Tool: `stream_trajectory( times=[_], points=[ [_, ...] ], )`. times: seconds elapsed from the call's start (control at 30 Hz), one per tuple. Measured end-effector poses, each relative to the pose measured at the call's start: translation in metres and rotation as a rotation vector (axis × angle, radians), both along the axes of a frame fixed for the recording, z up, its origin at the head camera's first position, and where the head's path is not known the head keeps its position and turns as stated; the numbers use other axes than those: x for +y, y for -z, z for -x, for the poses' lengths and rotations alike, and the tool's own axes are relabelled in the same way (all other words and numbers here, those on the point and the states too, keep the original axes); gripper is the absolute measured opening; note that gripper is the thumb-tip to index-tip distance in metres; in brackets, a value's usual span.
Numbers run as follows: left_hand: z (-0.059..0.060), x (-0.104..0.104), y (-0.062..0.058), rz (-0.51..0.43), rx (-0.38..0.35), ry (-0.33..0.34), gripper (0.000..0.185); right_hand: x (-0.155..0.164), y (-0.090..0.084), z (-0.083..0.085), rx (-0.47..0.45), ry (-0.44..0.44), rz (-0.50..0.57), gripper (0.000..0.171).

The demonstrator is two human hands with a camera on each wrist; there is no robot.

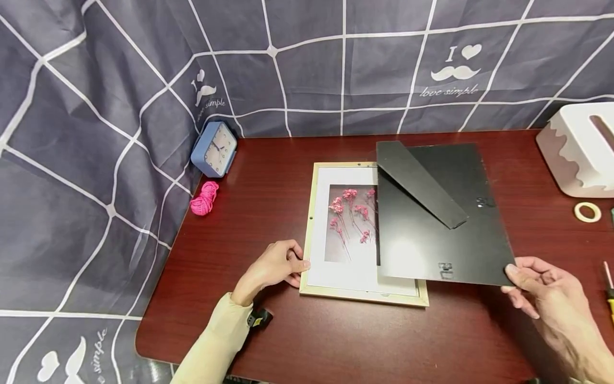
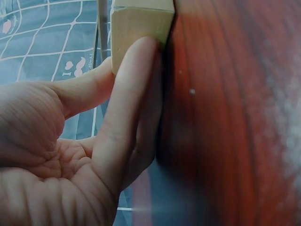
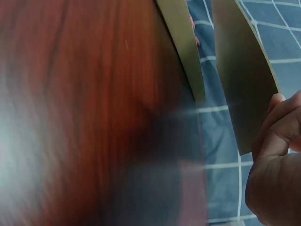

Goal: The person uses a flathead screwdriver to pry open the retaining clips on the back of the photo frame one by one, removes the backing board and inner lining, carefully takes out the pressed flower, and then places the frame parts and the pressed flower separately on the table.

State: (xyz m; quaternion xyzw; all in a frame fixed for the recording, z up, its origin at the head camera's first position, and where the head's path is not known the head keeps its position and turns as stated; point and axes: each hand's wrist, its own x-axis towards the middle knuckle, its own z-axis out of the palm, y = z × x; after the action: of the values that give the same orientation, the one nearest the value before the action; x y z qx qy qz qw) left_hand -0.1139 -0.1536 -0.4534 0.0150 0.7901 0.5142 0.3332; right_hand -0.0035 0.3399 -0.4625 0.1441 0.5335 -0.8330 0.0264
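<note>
Backing board (image 1: 441,213), black with a fold-out stand, lies tilted over the right half of the picture frame (image 1: 312,224) at the middle of the tabletop (image 1: 268,160) in the head view. The right hand (image 1: 551,293), at 4 o'clock from the frame, pinches the board's near right corner between thumb and fingers. The left hand (image 1: 273,266), at 8 o'clock, has its fingers curled against the frame's near left corner. Inside the frame, pink dried flowers (image 1: 352,213) sit on a white mat. A blue clock (image 1: 214,149) stands at 10 o'clock by the cloth backdrop (image 1: 96,133), with a coil of pink cord (image 1: 205,198) just below it. At 2 o'clock is a white box (image 1: 580,154), and a tape roll (image 1: 587,212) lies near it.

From the left wrist, the left hand (image 2: 70,146) shows its grip closed on the pale wooden corner of the frame (image 2: 138,23), fingertips pressing it above the tabletop (image 2: 225,117).

From the right wrist, the right hand (image 3: 277,160) holds the board (image 3: 244,80) by its edge, lifted clear of the frame (image 3: 183,47) beside it.
</note>
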Motion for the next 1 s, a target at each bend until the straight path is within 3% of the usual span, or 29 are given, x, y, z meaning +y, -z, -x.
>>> stream_trajectory(
  times=[0.27,0.5,0.8,1.0],
  points=[
    [0.001,0.001,-0.002,0.001,0.009,0.011,0.018,0.033,0.005,0.013,0.124,0.101,0.042,0.038],
    [0.002,0.0,-0.001,0.003,0.002,0.017,0.018,0.063,0.009,0.03,0.17,0.145,0.037,0.04],
    [0.001,0.0,-0.003,0.012,-0.011,0.012,0.018,0.094,0.012,0.05,0.104,0.093,0.06,0.037],
    [0.001,0.0,-0.003,0.013,-0.007,0.01,0.018,0.115,0.013,0.063,0.004,0.022,-0.053,0.037]
  ],
)
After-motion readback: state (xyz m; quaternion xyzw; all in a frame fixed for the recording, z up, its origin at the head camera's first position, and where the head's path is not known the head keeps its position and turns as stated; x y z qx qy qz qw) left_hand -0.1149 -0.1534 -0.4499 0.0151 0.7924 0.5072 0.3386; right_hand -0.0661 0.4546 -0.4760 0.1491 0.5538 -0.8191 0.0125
